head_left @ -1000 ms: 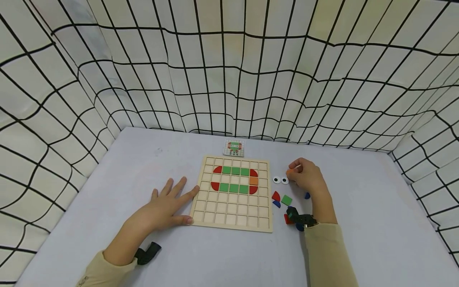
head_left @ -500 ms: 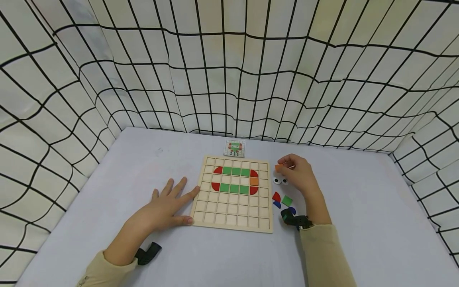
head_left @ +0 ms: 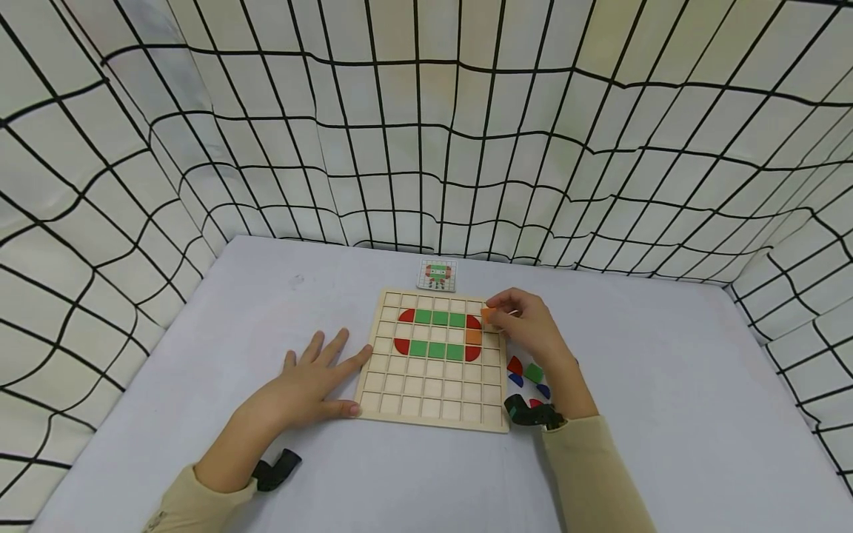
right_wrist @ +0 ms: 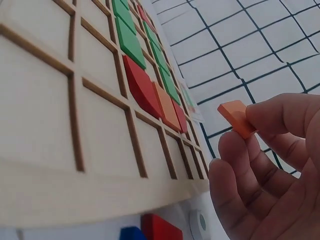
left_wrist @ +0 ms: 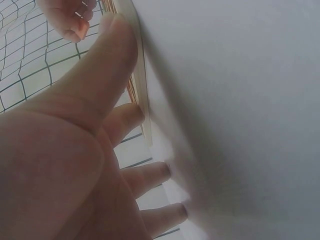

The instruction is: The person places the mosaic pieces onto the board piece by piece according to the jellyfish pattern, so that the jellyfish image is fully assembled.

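In the head view, a square wooden grid board [head_left: 451, 411] lies on the white table. Green square tiles [head_left: 436, 318] form two rows in it, with red rounded corner tiles [head_left: 402, 346] at their ends and one orange square tile [head_left: 473, 337] on the right side. My right hand [head_left: 533, 326] pinches another orange square tile [right_wrist: 235, 117] between thumb and fingers, held above the board's right edge. The left hand [head_left: 303, 389] lies with fingers spread, its thumb and forefinger at the board's left edge.
Several loose red, green [head_left: 533, 372] and blue [head_left: 543, 390] tiles lie right of the board, beside the right wrist. A round eye piece [right_wrist: 199, 224] shows low in the right wrist view. Behind the board lies a small pattern card [head_left: 436, 275]. Black netting surrounds the table.
My right hand has carried the orange tile leftward from beside the eye pieces to over the board's right edge, now covering those pieces. The left hand has stayed in place.
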Demonstrator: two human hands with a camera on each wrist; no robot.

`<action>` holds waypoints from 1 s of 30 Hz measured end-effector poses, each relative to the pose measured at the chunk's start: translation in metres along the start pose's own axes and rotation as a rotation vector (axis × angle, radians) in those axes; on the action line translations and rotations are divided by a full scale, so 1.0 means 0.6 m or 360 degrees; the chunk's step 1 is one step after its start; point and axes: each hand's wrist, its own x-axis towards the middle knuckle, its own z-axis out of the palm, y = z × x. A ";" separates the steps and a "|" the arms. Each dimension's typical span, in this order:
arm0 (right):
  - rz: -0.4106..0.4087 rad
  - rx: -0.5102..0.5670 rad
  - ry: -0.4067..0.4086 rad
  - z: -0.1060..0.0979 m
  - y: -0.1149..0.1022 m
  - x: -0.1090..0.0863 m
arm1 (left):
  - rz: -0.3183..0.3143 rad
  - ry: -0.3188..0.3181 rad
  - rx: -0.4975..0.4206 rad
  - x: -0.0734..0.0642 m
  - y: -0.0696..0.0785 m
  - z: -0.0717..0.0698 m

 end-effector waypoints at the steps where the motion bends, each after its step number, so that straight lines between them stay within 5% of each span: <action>1: -0.0012 0.0007 -0.0014 0.003 0.000 0.000 | 0.0001 -0.0001 -0.0001 0.000 0.000 0.000; 30: -0.0142 -0.0023 -0.0166 0.061 -0.023 -0.007 | -0.0013 -0.0018 -0.0006 -0.002 0.003 -0.004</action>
